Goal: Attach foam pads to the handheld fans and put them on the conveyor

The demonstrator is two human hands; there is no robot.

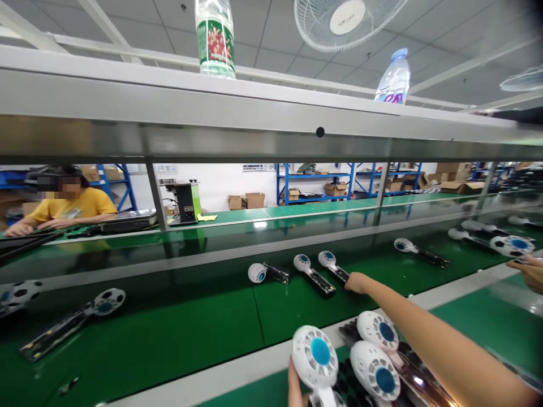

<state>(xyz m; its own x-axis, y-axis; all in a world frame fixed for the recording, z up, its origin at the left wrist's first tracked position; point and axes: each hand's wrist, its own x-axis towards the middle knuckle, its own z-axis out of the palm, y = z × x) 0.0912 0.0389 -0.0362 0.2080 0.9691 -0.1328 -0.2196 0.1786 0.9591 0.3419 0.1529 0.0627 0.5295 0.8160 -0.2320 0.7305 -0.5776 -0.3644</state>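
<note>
My left hand [296, 381], partly cut off by the bottom edge, is closed around a small handheld fan [315, 357] with a round white head and blue centre. My right arm stretches over the belt from the lower right. The fingers of my right hand [357, 282] are closed on the dark handle end of another handheld fan [327, 259], which lies on the green belt [220, 322]. Just left of it lies a similar fan [302, 262] with an open-looking dark handle. Beside my left hand, two more white fans [377, 330] rest at the near bench.
Further fans lie along the belt, including one at left [108, 302] and one at right [403, 245]. A co-worker's hand [532, 274] shows at the right edge. Across the line sits a person in a yellow shirt [76, 206]. An overhead shelf [254, 113] carries two bottles.
</note>
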